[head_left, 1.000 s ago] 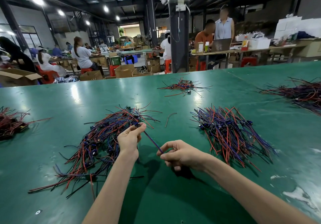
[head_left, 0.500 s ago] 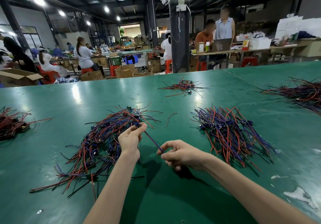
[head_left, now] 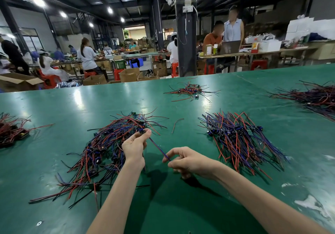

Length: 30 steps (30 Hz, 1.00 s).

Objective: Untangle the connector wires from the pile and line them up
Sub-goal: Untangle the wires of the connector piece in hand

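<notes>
A blue wire (head_left: 158, 147) is held stretched between both hands, just below the centre of the frame. Its upper end, where a small dark connector is seen, is pinched between the thumb and forefinger of the left hand (head_left: 135, 146). The other fingers of this hand are hidden behind it, so their state cannot be told. The lower end is pinched between the thumb and forefinger of the right hand (head_left: 189, 161), and the remaining fingers are curled loosely under the palm. The wire runs slantwise from upper left to lower right and is lifted above the green table (head_left: 72, 110).

The pile (head_left: 101, 154) of tangled red, blue and black wires is spread left of the centre, partly hidden by the left hand and wrist. The upper end of the held wire is found at the upper edge of the pile; whether it is touching the pile cannot be told. A bundle (head_left: 241, 141) of wires laid roughly side by side is seen right of the centre, apart from the right hand. A stray wire (head_left: 177, 125) lies between the pile and the bundle.

Further heaps are placed at the upper centre (head_left: 190, 91), the right edge (head_left: 315, 97) and the left edge (head_left: 12, 130) of the table. In the upper half of the frame a dark pillar (head_left: 184, 34) and people at other benches are seen.
</notes>
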{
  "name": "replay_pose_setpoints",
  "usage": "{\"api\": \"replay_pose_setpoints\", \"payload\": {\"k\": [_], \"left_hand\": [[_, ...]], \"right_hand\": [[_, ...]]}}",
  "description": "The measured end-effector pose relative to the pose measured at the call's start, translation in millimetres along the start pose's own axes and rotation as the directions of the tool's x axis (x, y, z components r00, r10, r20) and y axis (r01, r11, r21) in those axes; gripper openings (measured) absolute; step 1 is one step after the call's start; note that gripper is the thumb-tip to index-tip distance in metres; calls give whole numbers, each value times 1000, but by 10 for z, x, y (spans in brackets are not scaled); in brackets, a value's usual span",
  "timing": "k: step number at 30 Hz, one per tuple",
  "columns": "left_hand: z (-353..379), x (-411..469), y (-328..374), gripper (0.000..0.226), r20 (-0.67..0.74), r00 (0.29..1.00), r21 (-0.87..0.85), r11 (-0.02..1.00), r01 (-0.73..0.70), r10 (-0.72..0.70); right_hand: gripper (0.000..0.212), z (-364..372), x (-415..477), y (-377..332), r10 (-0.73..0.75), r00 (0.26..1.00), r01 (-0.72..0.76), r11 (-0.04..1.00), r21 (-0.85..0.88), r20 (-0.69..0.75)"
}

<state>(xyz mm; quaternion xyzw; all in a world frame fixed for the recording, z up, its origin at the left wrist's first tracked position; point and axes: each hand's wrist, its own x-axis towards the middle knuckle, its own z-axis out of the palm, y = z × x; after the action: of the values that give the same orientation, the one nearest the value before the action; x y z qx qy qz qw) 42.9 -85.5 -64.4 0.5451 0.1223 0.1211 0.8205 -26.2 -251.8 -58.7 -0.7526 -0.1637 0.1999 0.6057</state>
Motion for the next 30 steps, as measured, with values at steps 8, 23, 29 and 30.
{"api": "replay_pose_setpoints", "payload": {"k": [8,23,29,30], "left_hand": [[-3,1,71,7,191,962,-84,973,216,-197],[189,-266,-151,6,489,821,156,956,249,-294],[189,-299,-154,7,495,841,178,973,146,-217],[192,-306,-159,8,493,845,184,974,133,-208]], "right_hand": [[17,-75,-21,-62,-12,999,13,1000,-10,40],[16,-126,170,111,-111,935,126,992,24,-336],[6,-130,184,118,-29,942,93,980,176,-334],[9,-135,183,118,-9,944,77,978,192,-331]]}}
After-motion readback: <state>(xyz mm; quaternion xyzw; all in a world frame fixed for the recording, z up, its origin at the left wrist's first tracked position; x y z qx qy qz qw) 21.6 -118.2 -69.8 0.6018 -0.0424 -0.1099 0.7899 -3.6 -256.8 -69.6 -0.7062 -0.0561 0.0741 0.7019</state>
